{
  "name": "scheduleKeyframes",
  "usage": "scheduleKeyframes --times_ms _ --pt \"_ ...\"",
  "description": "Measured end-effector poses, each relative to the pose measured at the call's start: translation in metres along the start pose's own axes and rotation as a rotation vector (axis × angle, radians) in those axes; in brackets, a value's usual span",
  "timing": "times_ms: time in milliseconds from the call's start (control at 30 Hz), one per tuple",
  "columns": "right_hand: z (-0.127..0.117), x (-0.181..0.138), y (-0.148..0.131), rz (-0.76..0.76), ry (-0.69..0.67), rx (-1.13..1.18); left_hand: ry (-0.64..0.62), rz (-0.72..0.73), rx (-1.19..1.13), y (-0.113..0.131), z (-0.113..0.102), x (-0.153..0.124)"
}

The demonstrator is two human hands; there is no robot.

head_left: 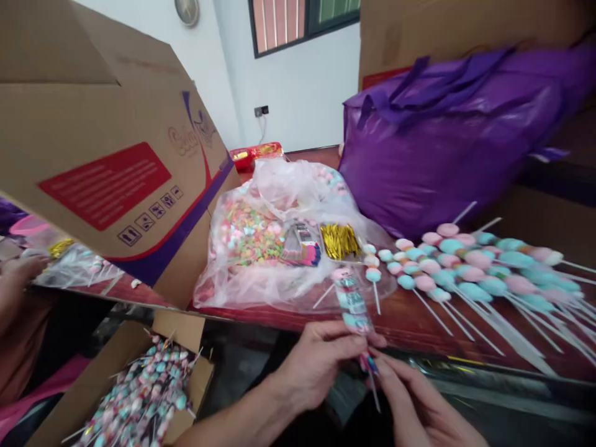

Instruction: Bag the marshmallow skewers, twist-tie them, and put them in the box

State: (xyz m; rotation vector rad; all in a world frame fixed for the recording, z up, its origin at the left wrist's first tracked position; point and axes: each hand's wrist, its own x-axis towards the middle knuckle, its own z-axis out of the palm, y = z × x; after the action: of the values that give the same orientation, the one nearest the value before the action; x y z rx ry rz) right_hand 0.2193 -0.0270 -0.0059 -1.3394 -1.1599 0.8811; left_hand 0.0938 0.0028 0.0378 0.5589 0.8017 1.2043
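Note:
My left hand (326, 351) is closed around the lower part of a marshmallow skewer (350, 295), pink and pale blue inside a printed clear wrapper. Just below it, my right hand (414, 397) pinches the gathered end of the wrapper by the white stick; a bit of blue and red shows at the fingertips. Beyond the hands lie gold twist ties (339, 241) and a fanned stack of printed wrappers (302, 241). Both rest by a clear plastic bag (279, 282) of small colourful candies (254, 230). Many unwrapped marshmallow skewers (470, 261) are piled to the right.
A large cardboard box (153, 130) leans at the left of the red table (274, 318). A purple bag (433, 143) stands at the back right. Below the table edge, an open carton (186, 347) holds many wrapped skewers. Another person's hand (23, 273) is at far left.

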Motion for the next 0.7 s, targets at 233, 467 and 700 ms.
scheduleKeyframes --times_ms 233,467,700 --pt "0.014 0.005 -0.01 0.007 -0.184 0.098 0.041 0.06 0.156 -0.003 -0.004 0.012" --pt "-0.009 0.008 -0.013 0.032 -0.089 0.214 -0.186 0.088 0.77 0.007 0.004 0.032" --pt "-0.177 0.011 0.04 0.036 0.64 -0.116 0.225 0.441 1.316 0.081 -0.036 0.145"
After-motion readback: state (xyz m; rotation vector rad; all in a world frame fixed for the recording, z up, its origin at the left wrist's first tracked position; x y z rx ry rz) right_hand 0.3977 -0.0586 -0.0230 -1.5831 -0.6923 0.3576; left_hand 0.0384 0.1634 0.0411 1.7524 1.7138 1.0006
